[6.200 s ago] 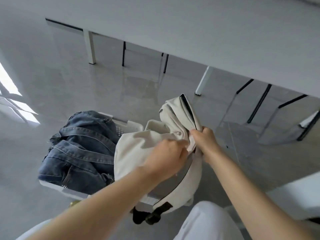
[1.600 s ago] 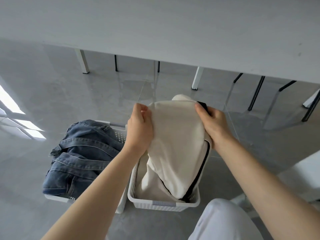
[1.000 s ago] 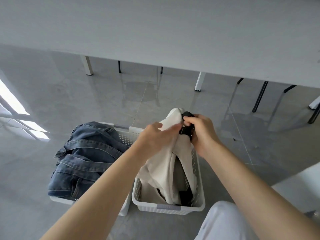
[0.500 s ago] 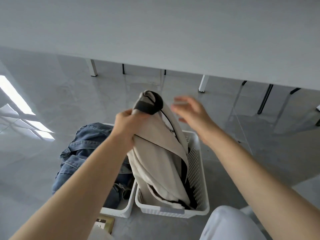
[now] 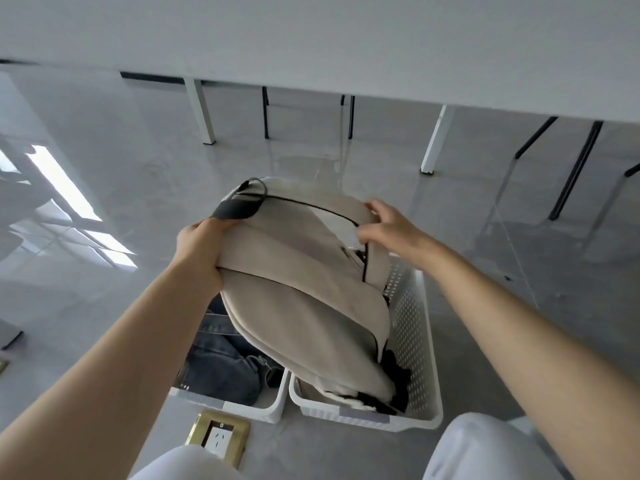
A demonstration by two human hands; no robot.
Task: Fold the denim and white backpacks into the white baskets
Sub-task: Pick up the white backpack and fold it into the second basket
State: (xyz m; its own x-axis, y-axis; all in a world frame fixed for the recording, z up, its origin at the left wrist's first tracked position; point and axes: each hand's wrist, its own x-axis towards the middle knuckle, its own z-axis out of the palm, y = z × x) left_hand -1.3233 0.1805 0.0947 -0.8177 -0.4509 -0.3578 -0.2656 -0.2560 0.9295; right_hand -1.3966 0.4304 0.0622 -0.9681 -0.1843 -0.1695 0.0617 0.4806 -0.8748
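Observation:
The white backpack [image 5: 304, 292] with black zip lines stands tilted, its lower end inside the right white basket [image 5: 412, 341] and its top leaning out over the left one. My left hand [image 5: 201, 247] grips its left upper edge beside the black handle loop. My right hand [image 5: 388, 226] pinches the fabric at its upper right corner. The denim backpack [image 5: 221, 362] lies in the left white basket [image 5: 256, 407], mostly hidden behind my left arm and the white backpack.
Both baskets stand side by side on a glossy grey floor. A brass floor socket [image 5: 218, 438] sits just in front of the left basket. A long white table [image 5: 346, 46] spans the top, with white legs and black chair legs beneath. My white-trousered knees are at the bottom.
My right hand, free and open half a second ago, has taken hold of the white backpack's upper right corner. The backpack has spread wider and flatter over the baskets.

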